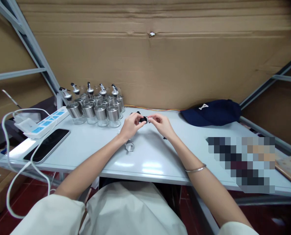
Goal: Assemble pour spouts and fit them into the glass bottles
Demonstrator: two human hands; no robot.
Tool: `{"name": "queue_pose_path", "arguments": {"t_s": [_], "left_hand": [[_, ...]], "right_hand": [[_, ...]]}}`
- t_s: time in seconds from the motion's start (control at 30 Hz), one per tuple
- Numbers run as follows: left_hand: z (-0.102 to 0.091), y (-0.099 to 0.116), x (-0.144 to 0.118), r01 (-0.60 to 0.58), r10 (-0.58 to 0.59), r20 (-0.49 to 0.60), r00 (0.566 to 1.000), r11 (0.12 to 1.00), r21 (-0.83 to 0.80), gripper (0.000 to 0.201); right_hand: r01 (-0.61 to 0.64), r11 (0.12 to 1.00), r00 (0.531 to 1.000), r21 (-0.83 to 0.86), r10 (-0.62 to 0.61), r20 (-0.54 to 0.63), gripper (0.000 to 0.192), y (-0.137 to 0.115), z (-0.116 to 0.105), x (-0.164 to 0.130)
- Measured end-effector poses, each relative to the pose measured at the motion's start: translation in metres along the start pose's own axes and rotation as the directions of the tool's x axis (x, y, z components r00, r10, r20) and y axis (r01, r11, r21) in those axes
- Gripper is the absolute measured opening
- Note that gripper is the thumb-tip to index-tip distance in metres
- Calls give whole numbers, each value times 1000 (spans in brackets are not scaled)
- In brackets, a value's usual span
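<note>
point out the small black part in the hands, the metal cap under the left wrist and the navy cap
small black round part (143, 120): head view, its middle
silver metal cap (130, 146): head view, top
navy blue baseball cap (212, 113): head view, crown

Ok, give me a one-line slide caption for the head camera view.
Both hands, left hand and right hand, pinch a small black part above the white table, beside glass dispenser bottles.

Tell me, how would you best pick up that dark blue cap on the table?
Take the cap by its rounded crown, from above and the front. It lies flat at the back right of the table, close to the cardboard wall behind, so the near side is free. Both hands, left and right, are busy with a small black part.
</note>
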State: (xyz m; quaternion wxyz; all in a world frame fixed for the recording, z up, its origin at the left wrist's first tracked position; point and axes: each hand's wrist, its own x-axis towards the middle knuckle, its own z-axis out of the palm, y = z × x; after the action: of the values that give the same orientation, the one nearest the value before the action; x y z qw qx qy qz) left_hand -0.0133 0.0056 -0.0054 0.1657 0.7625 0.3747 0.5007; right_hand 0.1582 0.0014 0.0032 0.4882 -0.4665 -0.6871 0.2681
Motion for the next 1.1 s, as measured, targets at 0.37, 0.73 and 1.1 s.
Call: {"name": "queue_pose_path", "arguments": {"t_s": [0.37, 0.73, 1.1], "left_hand": [[3, 8, -5, -34, 40, 75, 996, 996, -83, 15], [-7, 16, 3, 186, -162, 100, 982, 930, -318, 14], [-6, 9, 5, 296, -189, 272, 944, 847, -441, 31]], "right_hand": [[-248, 874, 953, 418, 143, 267, 47, -9, 5, -3], [-259, 845, 953, 468, 143, 268, 44, -11, 5, -3], [-244, 864, 950, 441, 121, 288, 32, -17, -1, -4]]}}
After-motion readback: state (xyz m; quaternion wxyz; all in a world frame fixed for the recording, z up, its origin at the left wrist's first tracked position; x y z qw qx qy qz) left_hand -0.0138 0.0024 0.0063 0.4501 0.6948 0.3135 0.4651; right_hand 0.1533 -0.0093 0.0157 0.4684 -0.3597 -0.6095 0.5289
